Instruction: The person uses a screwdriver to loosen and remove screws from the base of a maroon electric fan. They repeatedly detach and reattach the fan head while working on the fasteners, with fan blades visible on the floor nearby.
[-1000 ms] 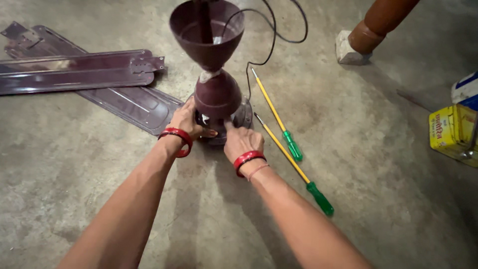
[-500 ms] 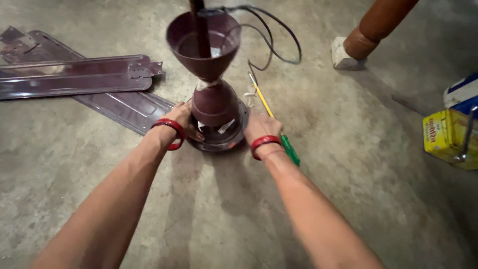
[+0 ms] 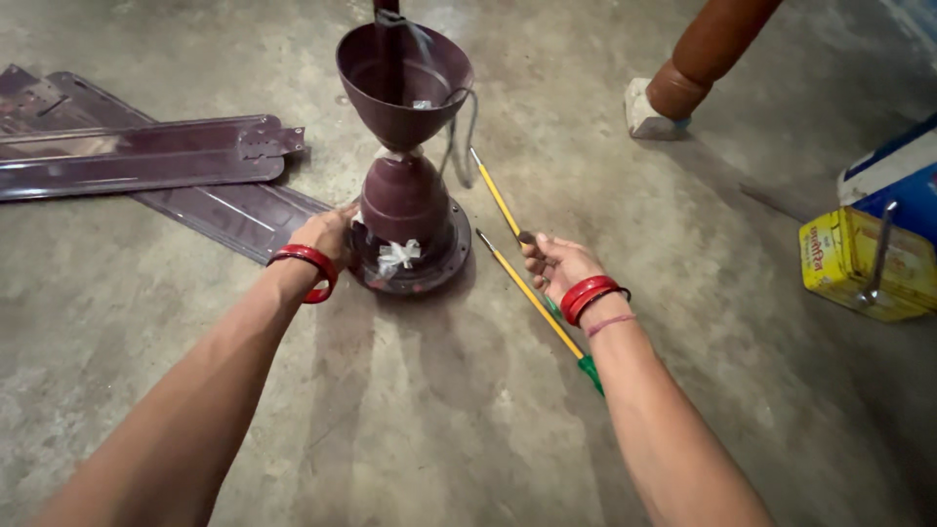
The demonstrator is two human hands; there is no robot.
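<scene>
Two hands are working at the maroon fan motor housing (image 3: 405,229), which is standing upright on the concrete floor (image 3: 439,429) with its cone-shaped canopy (image 3: 402,83) directly above it. Left hand (image 3: 327,237) is pressing against the housing's left side, its fingers hidden behind the housing so their grip cannot be told, while right hand (image 3: 561,265), to the right of the housing, is closing its fingers around the upper yellow screwdriver (image 3: 496,195); a second yellow screwdriver (image 3: 532,298) is lying just beside it. Three maroon fan blades (image 3: 146,161) are lying to the left of the housing, and a yellow tin (image 3: 849,259) is sitting well apart to its right.
</scene>
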